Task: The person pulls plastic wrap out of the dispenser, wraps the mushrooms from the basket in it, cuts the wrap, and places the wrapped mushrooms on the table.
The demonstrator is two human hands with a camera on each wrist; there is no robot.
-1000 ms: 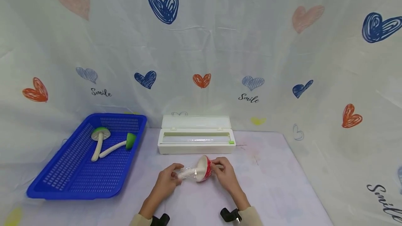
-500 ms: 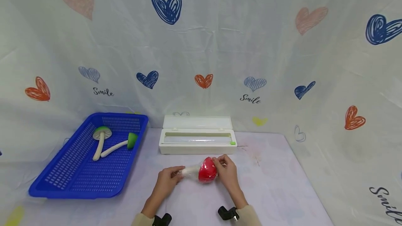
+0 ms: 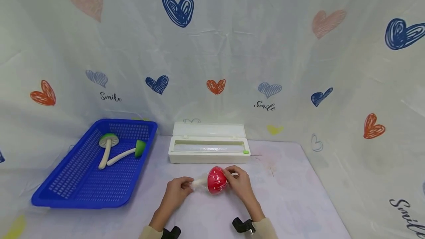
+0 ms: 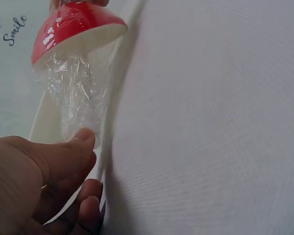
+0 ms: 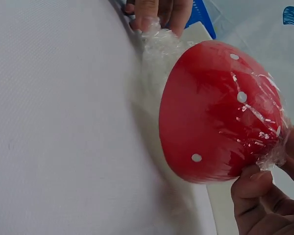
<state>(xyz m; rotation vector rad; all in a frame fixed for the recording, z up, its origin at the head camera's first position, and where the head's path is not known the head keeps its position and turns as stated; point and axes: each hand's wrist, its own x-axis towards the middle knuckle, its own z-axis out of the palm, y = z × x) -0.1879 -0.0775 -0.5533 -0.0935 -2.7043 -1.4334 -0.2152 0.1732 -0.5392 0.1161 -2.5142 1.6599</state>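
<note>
Between the two hands lies a toy mushroom point(image 3: 217, 180) with a red, white-dotted cap and a pale stem, wrapped in clear plastic film. The left hand point(image 3: 176, 191) pinches the film-covered end of the stem point(image 4: 81, 110) between thumb and fingers. At the cap side, the right hand point(image 3: 239, 182) pinches gathered film point(image 5: 274, 157) against the red cap point(image 5: 220, 112). In the right wrist view the cap hides part of the stem. Crinkled film bunches around the stem in both wrist views.
Behind the hands stands a white cling film dispenser point(image 3: 209, 157), lid raised, film roll inside and a green slider at its right. To the left, a blue plastic basket point(image 3: 83, 194) holds a green-capped mushroom point(image 3: 108, 141) and another green-capped mushroom point(image 3: 140, 148). A heart-printed curtain point(image 3: 229, 47) hangs behind.
The mushroom has turned in the hands: its pale underside faced the camera earlier, and now the red dotted top does. Both hands keep nearly the same places.
</note>
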